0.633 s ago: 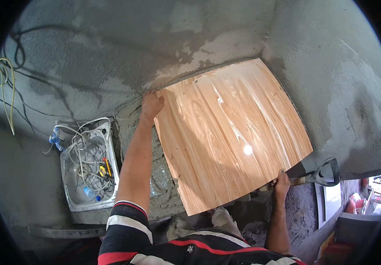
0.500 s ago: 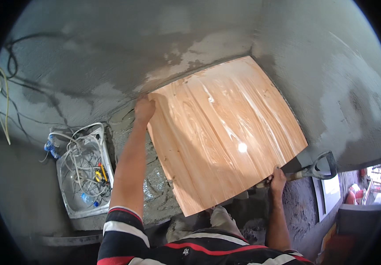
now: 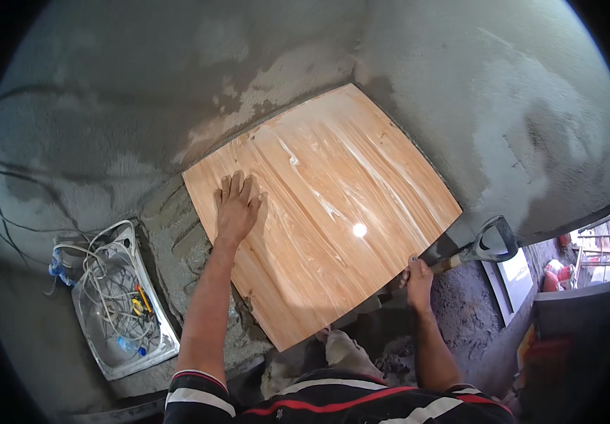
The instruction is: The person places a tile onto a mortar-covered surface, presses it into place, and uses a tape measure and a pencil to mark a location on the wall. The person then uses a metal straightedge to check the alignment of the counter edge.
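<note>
A large glossy tile (image 3: 347,177) with a wood-grain pattern lies in the corner between two grey walls, over wet mortar. My left hand (image 3: 237,212) presses flat on its left part, fingers spread and pointing to the far wall. At the near right edge, my right hand (image 3: 418,279) is closed with its thumb up by the rim, gripping the tile there; the fingers underneath are partly hidden. Just beside that hand passes the shaft of a shovel with a black D-shaped handle (image 3: 494,240).
On the left, a white basin (image 3: 167,346) holds tangled cables, a yellow-and-orange tool and a blue-capped bottle. Rough mortar (image 3: 188,233) lies between basin and tile. Cables hang along the left wall. White panels (image 3: 513,283) lean at the right.
My left hand has let go of the tile's far left corner and come down flat on its top. My right hand stays at the near edge. The whole view has shifted slightly.
</note>
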Demonstrator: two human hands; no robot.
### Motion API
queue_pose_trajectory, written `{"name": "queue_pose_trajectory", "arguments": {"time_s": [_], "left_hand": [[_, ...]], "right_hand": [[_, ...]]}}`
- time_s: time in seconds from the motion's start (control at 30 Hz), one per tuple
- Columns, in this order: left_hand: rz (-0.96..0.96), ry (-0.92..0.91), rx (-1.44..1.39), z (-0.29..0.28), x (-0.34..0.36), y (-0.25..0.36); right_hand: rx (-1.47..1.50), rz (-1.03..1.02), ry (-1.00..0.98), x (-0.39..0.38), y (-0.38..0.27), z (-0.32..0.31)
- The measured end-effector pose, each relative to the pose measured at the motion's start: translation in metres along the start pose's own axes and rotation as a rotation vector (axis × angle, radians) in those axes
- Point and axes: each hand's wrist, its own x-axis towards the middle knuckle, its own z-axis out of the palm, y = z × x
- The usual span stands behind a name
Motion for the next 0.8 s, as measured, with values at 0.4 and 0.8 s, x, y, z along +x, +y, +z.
{"name": "queue_pose_trajectory", "arguments": {"time_s": [0.4,0.8], "left_hand": [[-0.053,0.245,-0.3,-0.022,-0.054,0.007],[-0.641,-0.718,-0.925,-0.164,-0.578,-0.066]], "right_hand": [[0.059,0.097,-0.004,-0.027,0.035,-0.008],[-0.919,0.181,-0.745,-0.204,0.226,-0.021]]}}
